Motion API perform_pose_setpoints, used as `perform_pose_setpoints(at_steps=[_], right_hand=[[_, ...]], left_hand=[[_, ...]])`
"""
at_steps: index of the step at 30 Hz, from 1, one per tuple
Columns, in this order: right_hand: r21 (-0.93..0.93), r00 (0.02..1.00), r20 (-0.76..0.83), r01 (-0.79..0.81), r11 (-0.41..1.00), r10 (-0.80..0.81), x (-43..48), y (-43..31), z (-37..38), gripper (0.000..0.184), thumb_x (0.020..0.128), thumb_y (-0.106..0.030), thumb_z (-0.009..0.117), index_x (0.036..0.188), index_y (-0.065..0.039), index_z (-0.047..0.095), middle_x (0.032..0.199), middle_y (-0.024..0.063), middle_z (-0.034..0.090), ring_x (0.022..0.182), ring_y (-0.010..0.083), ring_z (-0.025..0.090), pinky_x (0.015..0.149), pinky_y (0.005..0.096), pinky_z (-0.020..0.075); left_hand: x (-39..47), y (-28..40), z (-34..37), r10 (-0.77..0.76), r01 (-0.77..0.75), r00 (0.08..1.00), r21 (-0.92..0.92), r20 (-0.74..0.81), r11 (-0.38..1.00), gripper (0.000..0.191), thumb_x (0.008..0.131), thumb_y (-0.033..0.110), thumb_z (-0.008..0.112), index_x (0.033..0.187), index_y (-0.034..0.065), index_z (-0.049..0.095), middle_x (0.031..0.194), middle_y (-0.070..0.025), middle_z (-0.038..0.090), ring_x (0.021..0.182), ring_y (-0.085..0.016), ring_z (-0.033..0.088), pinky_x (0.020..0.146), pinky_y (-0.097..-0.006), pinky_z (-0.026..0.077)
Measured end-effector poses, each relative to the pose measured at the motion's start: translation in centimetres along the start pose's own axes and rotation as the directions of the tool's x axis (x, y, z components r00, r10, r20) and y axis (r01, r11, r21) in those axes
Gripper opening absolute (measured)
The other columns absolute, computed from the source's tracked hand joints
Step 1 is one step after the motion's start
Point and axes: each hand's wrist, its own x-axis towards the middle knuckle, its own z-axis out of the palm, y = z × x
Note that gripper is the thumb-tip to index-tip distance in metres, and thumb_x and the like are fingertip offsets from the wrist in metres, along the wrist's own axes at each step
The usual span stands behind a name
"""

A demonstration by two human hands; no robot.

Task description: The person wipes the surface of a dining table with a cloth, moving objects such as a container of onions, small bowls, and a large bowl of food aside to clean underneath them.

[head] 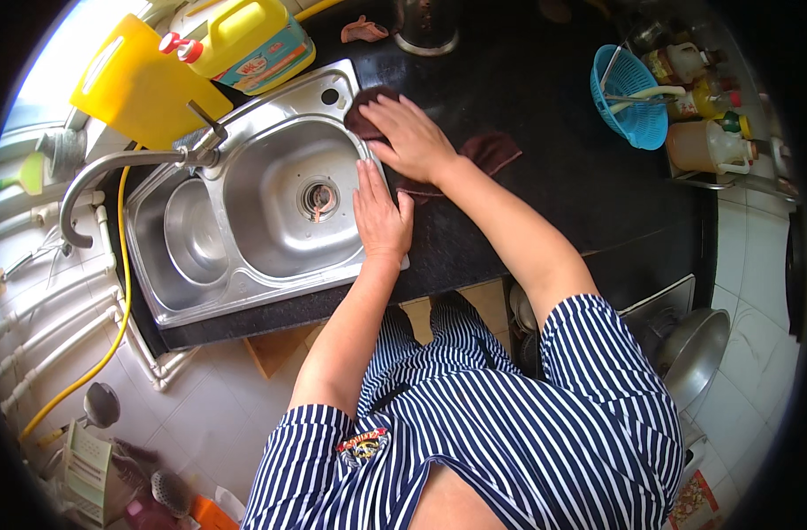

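Observation:
My right hand point(413, 136) lies on a dark brown cloth point(370, 109) at the sink's right rear corner, its fingertips spread over the fabric. More brown cloth shows beneath and beyond that wrist on the black countertop. My left hand point(382, 212) rests flat on the right rim of the stainless steel sink point(277, 255), fingers extended and thumb apart, holding nothing. Some pinkish matter point(322, 204) lies in the drain of the large basin. A metal bowl point(201, 228) sits in the smaller basin, and the faucet point(138, 159) is swung out over the left side.
Behind the sink stand a yellow jug point(257, 50) and a yellow cutting board point(148, 83). A small pink cloth point(363, 30) lies near a dark cylindrical vessel point(426, 30). At the right are a blue basket point(632, 99), several bottles point(705, 146) and a metal wok point(695, 358).

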Motion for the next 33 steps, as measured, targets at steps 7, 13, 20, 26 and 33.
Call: perform_pose_setpoints(at_steps=[7, 13, 20, 26, 33], right_hand=[[0.212, 0.956, 0.295, -0.054, 0.976, -0.011, -6.0, -3.6, -5.4, 0.069, 0.088, -0.036, 0.061, 0.146, -0.012, 0.034, 0.148, 0.018, 0.036, 0.14, 0.0319, 0.03, 0.117, 0.0458, 0.0204], [0.033, 0.973, 0.23, 0.02, 0.999, -0.028, -9.7, -7.7, -4.9, 0.063, 0.081, -0.026, 0.069, 0.137, -0.012, 0.046, 0.142, 0.016, 0.04, 0.132, 0.0337, 0.038, 0.113, 0.0453, 0.0286], [0.681, 0.932, 0.044, -0.291, 0.672, 0.359, -5.0, -13.4, 0.5, 0.033, 0.086, -0.01, 0.064, 0.118, -0.006, 0.06, 0.105, 0.0125, 0.062, 0.1, 0.0289, 0.06, 0.092, 0.0356, 0.0477], [0.777, 0.785, 0.057, -0.422, 0.467, 0.616, -4.2, -14.2, -8.8, 0.026, 0.091, -0.01, 0.061, 0.116, -0.002, 0.063, 0.109, 0.0068, 0.067, 0.1, 0.0138, 0.061, 0.09, 0.0274, 0.0481], [-0.339, 0.851, 0.125, -0.447, 0.828, 0.511, -21.6, -2.8, -14.3, 0.057, 0.092, -0.026, 0.056, 0.141, 0.0, 0.041, 0.153, 0.0235, 0.025, 0.141, 0.0399, 0.023, 0.115, 0.0458, 0.0209]], left_hand=[[-2.3, -3.1, -4.9, 0.047, -0.037, 0.993, -0.092, 0.107, 0.995, 0.053, 0.097, 0.026, 0.04, 0.146, 0.0063, 0.034, 0.15, -0.016, 0.035, 0.143, -0.028, 0.027, 0.116, -0.0495, 0.013], [-9.0, -15.6, -10.7, -0.287, 0.284, 0.957, 0.262, -0.027, 0.922, 0.048, 0.101, 0.035, 0.036, 0.141, 0.0093, 0.043, 0.145, -0.0112, 0.044, 0.141, -0.03, 0.029, 0.116, -0.0508, 0.016], [-9.1, -15.1, -9.9, -0.06, 0.114, 0.984, 0.337, -0.165, 0.935, 0.029, 0.093, 0.023, 0.045, 0.101, 0.0111, 0.071, 0.107, -0.0025, 0.069, 0.116, -0.026, 0.055, 0.108, -0.0486, 0.03], [-9.9, -16.0, -10.2, -0.094, 0.152, 0.977, 0.316, -0.19, 0.937, 0.028, 0.092, 0.021, 0.046, 0.091, 0.0109, 0.072, 0.098, -0.003, 0.07, 0.11, -0.026, 0.058, 0.106, -0.0481, 0.032], [-9.2, -14.7, -10.5, -0.087, 0.14, 0.979, 0.299, -0.182, 0.944, 0.029, 0.093, 0.02, 0.045, 0.089, 0.0107, 0.072, 0.095, -0.0033, 0.07, 0.109, -0.024, 0.059, 0.105, -0.0464, 0.032]])
